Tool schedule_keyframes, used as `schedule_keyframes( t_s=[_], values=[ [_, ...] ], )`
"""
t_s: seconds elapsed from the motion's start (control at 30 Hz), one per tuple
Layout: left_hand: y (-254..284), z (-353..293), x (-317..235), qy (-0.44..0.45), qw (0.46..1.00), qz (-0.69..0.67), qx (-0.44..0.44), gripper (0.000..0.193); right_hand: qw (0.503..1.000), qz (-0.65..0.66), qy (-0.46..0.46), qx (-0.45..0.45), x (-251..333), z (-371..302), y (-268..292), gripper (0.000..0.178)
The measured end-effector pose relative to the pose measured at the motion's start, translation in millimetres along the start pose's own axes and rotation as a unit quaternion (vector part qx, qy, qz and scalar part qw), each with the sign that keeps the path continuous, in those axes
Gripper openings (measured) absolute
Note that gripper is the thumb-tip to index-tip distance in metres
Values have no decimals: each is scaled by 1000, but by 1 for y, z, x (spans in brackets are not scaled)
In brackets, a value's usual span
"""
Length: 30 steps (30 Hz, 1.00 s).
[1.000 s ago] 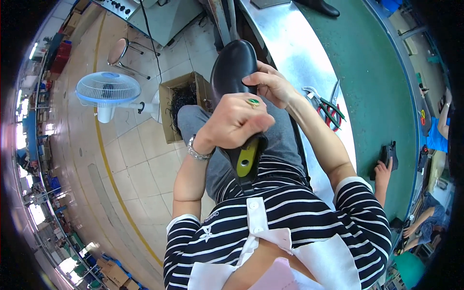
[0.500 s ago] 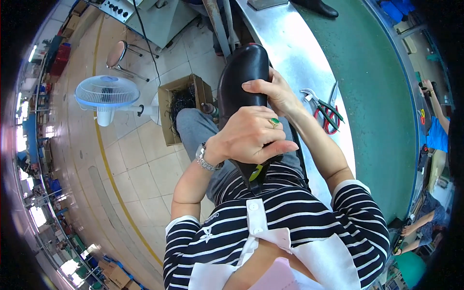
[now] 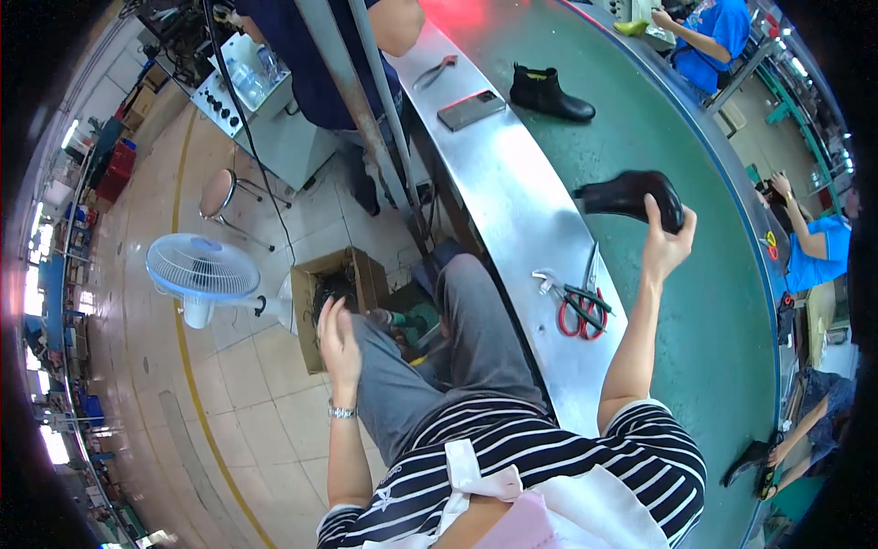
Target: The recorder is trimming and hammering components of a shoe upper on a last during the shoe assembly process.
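Note:
A black ankle boot (image 3: 626, 194) is over the green work surface on the right. Closed around its toe end, my right hand (image 3: 666, 240) holds it lying sideways, the shaft pointing left. My left hand (image 3: 339, 346) is raised beside my left knee, holding nothing, with its fingers stretched out. Pliers (image 3: 585, 306) with dark green handles and scissors (image 3: 578, 322) with red handles lie together on the metal shelf (image 3: 494, 201), left of my right forearm. Another black boot (image 3: 549, 94) stands farther along the green surface.
A phone (image 3: 472, 110) lies on the far metal shelf. Upright metal posts (image 3: 352, 91) rise ahead. Left of my knees are a cardboard box (image 3: 311, 352) of dark scraps and a fan (image 3: 203, 274). Co-workers (image 3: 713, 41) sit across the green surface; another person (image 3: 311, 55) stands ahead.
My hands have separated. The right one has carried the boot from my lap rightward over the green surface. My left hand has let go and moved left. The view has shifted, showing more ahead.

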<state>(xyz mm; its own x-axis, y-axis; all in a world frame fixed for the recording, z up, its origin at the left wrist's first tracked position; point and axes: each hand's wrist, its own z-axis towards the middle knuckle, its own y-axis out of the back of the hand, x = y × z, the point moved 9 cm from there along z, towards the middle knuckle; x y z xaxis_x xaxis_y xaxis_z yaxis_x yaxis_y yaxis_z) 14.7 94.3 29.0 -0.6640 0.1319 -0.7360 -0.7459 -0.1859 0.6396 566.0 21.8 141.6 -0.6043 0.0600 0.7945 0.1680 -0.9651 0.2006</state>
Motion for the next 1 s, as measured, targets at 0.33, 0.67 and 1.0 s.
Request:
schedule_keyframes(
  t_s=[0.33, 0.67, 1.0],
  values=[
    [-24, -62, 124, 187, 961, 181, -95, 48, 988, -121, -11, 96, -102, 1, -44, 15],
    [-33, -52, 117, 176, 967, 169, -72, 48, 941, -9, 13, 339, -79, 19, -333, 31],
    [-28, -49, 113, 190, 958, 196, -82, 47, 916, -143, 123, 354, -113, 40, -456, 40]
  ],
)
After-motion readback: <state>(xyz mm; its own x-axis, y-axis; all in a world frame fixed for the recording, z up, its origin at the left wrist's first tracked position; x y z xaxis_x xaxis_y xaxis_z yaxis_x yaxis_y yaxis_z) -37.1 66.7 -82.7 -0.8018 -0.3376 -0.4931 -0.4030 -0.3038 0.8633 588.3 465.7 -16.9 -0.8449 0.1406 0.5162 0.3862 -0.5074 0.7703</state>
